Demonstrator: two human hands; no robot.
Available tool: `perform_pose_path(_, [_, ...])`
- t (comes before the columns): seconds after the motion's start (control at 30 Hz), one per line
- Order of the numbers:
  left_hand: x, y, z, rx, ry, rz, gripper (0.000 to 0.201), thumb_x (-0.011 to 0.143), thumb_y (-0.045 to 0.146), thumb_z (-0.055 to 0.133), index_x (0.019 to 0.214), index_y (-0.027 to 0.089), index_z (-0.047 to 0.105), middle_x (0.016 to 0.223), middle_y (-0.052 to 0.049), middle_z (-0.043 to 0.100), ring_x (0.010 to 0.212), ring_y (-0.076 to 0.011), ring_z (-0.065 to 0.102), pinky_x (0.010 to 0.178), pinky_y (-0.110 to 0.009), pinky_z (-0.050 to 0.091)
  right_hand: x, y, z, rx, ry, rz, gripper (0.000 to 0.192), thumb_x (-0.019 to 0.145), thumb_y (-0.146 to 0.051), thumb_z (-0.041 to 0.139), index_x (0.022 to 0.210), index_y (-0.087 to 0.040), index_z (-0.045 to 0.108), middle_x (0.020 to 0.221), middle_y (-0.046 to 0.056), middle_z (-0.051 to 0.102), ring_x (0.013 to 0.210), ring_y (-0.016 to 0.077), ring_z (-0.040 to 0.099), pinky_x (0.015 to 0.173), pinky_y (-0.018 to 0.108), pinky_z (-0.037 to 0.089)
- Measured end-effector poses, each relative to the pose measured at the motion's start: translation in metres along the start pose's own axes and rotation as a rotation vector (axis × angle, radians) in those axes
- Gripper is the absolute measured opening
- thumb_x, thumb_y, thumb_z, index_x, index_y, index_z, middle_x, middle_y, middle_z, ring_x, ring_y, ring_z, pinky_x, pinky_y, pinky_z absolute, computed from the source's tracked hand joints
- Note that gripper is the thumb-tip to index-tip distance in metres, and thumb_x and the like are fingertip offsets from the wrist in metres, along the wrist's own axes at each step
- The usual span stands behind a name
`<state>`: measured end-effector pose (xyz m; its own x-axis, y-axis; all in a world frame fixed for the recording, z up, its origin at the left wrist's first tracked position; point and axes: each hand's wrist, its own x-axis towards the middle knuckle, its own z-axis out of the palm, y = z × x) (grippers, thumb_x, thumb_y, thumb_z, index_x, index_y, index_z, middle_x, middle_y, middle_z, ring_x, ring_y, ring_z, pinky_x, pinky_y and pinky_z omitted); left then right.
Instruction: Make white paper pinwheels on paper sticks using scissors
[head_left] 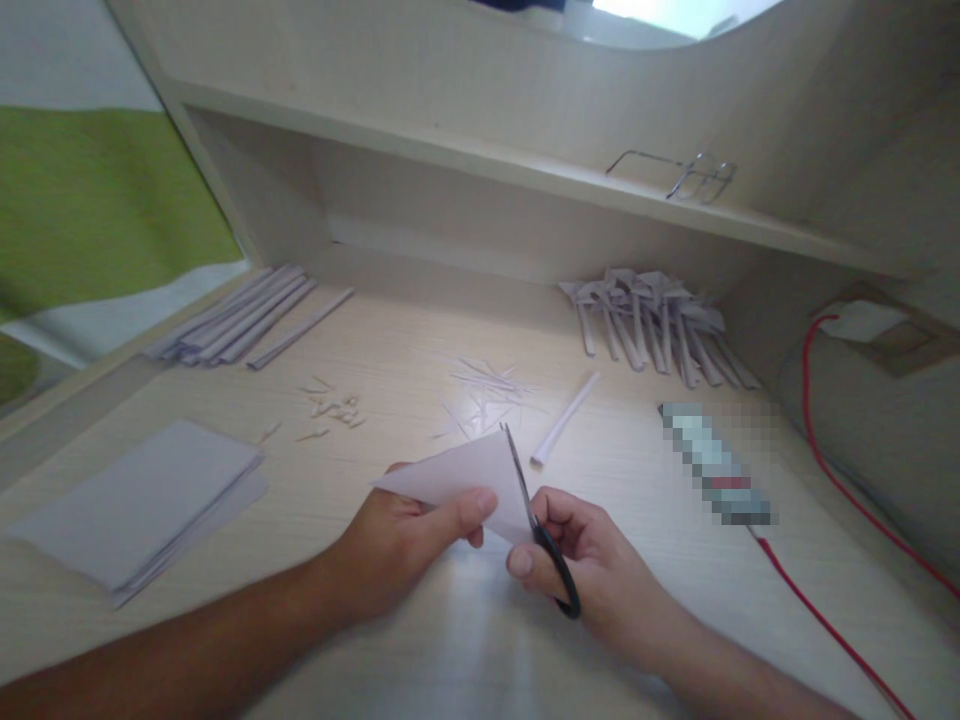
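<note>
My left hand (405, 540) grips a piece of white paper (465, 475), its thumb pressed on top and the other fingers underneath. In my right hand (600, 570) is a pair of scissors (551, 555) with black handles. The blades point away from me and lie along the right edge of the paper; I cannot tell whether they are fully closed. Thin paper slivers (487, 380) are scattered on the desk just beyond the hands. A single rolled paper tube (566, 415) lies right of the blade tips.
Folded sheets (150, 500) lie at left, near small pale scraps (334, 410). Paper tubes (240, 315) are piled back left, and tubes with folded tops (652, 310) back right. A blurred-out phone (712, 460) with a red cable (832, 620) sits right. Above runs a shelf (450, 145) holding a wire stand (701, 178).
</note>
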<state>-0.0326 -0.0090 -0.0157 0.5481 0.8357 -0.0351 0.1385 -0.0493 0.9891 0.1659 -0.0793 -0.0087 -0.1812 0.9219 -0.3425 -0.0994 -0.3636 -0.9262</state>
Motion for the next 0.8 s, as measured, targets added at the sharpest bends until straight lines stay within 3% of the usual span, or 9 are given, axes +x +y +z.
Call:
perform_pose_path(0.3, [0.001, -0.002, 0.000, 0.020, -0.034, 0.000, 0.039, 0.091, 0.043, 0.065, 0.062, 0.018, 0.069, 0.068, -0.003, 0.071, 0.070, -0.0169, 0.067, 0.072, -0.027, 0.052, 0.001, -0.006, -0.004, -0.012, 0.078, -0.031, 0.053, 0.065, -0.053, 0.091, 0.071, -0.020, 0.050, 0.059, -0.007, 0.050, 0.052, 0.0067, 0.036, 0.049, 0.022, 0.028])
perform_pose_path(0.5, [0.003, 0.001, -0.004, 0.022, -0.048, -0.103, 0.032, 0.087, 0.044, 0.070, 0.070, 0.017, 0.071, 0.068, -0.002, 0.070, 0.066, -0.0168, 0.064, 0.063, -0.026, 0.049, 0.002, -0.019, -0.020, -0.140, 0.198, -0.118, 0.042, 0.068, -0.046, 0.090, 0.073, -0.019, 0.059, 0.058, -0.005, 0.054, 0.051, 0.0085, 0.043, 0.051, 0.023, 0.035])
perform_pose_path(0.63, [-0.001, 0.006, 0.000, -0.022, -0.235, -0.130, 0.018, 0.084, 0.034, 0.072, 0.079, 0.016, 0.072, 0.069, 0.000, 0.066, 0.061, -0.0130, 0.055, 0.057, -0.024, 0.041, 0.000, -0.020, -0.020, -0.141, 0.209, -0.169, 0.038, 0.059, -0.035, 0.096, 0.079, -0.018, 0.068, 0.075, 0.002, 0.068, 0.064, 0.0137, 0.058, 0.059, 0.025, 0.048])
perform_pose_path(0.73, [-0.005, 0.008, 0.004, -0.046, -0.397, -0.193, 0.020, 0.082, 0.033, 0.073, 0.076, 0.015, 0.070, 0.062, 0.002, 0.060, 0.055, -0.0108, 0.047, 0.051, -0.023, 0.032, -0.001, -0.014, -0.015, -0.059, 0.181, -0.156, 0.037, 0.055, -0.030, 0.097, 0.077, -0.018, 0.070, 0.069, 0.000, 0.066, 0.059, 0.0122, 0.056, 0.055, 0.024, 0.047])
perform_pose_path(0.8, [-0.004, 0.008, 0.004, -0.095, -0.403, -0.195, 0.023, 0.085, 0.037, 0.072, 0.078, 0.015, 0.071, 0.066, 0.001, 0.063, 0.058, -0.0120, 0.051, 0.054, -0.023, 0.036, -0.001, -0.010, -0.014, -0.036, 0.220, -0.149, 0.036, 0.055, -0.031, 0.097, 0.072, -0.017, 0.068, 0.062, -0.002, 0.062, 0.053, 0.0104, 0.051, 0.050, 0.023, 0.044])
